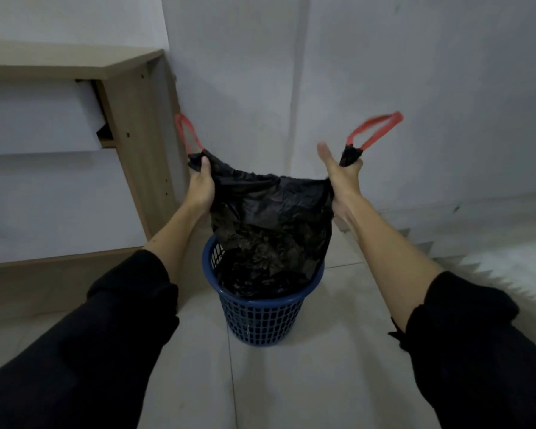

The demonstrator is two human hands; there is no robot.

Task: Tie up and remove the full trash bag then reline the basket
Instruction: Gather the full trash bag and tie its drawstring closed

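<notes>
A black trash bag [270, 224] hangs stretched between my two hands, its lower part still inside the blue lattice basket [260, 320] on the tiled floor. My left hand [200, 185] grips the bag's left top corner, where a red drawstring loop [188, 134] sticks up. My right hand [342, 174] grips the right top corner, and a second red drawstring loop [373, 130] juts up and to the right, blurred. The bag's mouth is gathered and pulled taut between the hands.
A wooden cabinet [133, 125] with white drawer fronts stands at the left, close to the basket. Pale walls meet in a corner behind the bag. A white fluffy rug [508, 274] lies on the floor at the right.
</notes>
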